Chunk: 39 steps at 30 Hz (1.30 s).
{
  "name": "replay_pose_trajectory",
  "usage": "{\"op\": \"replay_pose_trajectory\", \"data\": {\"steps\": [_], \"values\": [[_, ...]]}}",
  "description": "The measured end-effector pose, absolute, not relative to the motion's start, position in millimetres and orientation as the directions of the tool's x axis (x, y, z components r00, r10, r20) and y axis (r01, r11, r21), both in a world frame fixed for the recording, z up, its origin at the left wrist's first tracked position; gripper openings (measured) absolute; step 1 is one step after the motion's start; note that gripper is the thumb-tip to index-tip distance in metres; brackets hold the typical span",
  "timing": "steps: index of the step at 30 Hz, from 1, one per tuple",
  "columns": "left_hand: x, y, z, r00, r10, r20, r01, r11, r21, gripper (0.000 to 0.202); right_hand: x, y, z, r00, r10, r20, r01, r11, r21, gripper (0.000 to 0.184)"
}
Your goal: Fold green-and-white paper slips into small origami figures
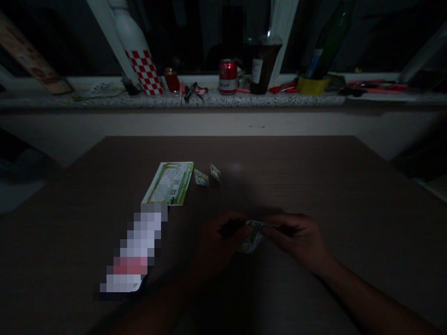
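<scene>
Between both hands is a small green-and-white printed piece of paper [256, 232], pinched at its upper edge; whether it is a folded sheet or a packet is too dim to make out. My left hand [223, 239] grips its left side with thumb and fingers. From the right, my right hand [296, 239] pinches the upper right corner. Beyond the left hand, two small folded printed pieces of paper, one on the left [201, 177] and one on the right [215, 172], stand on the table. Beside them lies a larger green-and-white printed leaflet [169, 184] with square codes.
A blurred-out phone-like device [134, 251] lies on the table [296, 167], left of my hands. Along the stone windowsill [209, 100] stand a checked bottle [143, 60], a red can [228, 77], a dark cup [263, 65] and a green bottle [328, 42].
</scene>
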<state>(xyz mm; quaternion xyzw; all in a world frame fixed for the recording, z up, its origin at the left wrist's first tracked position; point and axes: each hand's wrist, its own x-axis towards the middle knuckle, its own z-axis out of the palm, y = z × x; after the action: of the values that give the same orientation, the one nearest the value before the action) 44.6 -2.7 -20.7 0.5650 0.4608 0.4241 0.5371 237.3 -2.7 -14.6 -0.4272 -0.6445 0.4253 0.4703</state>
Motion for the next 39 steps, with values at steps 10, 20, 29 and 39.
{"op": "replay_pose_trajectory", "data": {"steps": [10, 20, 29, 39], "values": [[41, -2, -13, 0.296, 0.928, 0.229, 0.177, -0.288, 0.941, 0.011, 240, -3, -13, -0.218, 0.912, 0.347, 0.207, 0.391, -0.897, 0.012], [40, -3, -15, 0.296, 0.894, 0.336, 0.213, -0.405, 0.889, 0.012, 238, -5, -15, -0.184, 0.934, 0.306, 0.183, 0.338, -0.923, 0.012], [40, -2, -14, 0.309, 0.875, 0.372, 0.209, -0.444, 0.871, 0.015, 240, -4, -15, -0.214, 0.900, 0.380, 0.089, 0.406, -0.910, 0.016], [39, -5, -8, 0.333, 0.814, 0.477, 0.205, -0.556, 0.806, 0.013, 239, -9, -10, -0.198, 0.879, 0.434, 0.064, 0.453, -0.889, 0.011]]}}
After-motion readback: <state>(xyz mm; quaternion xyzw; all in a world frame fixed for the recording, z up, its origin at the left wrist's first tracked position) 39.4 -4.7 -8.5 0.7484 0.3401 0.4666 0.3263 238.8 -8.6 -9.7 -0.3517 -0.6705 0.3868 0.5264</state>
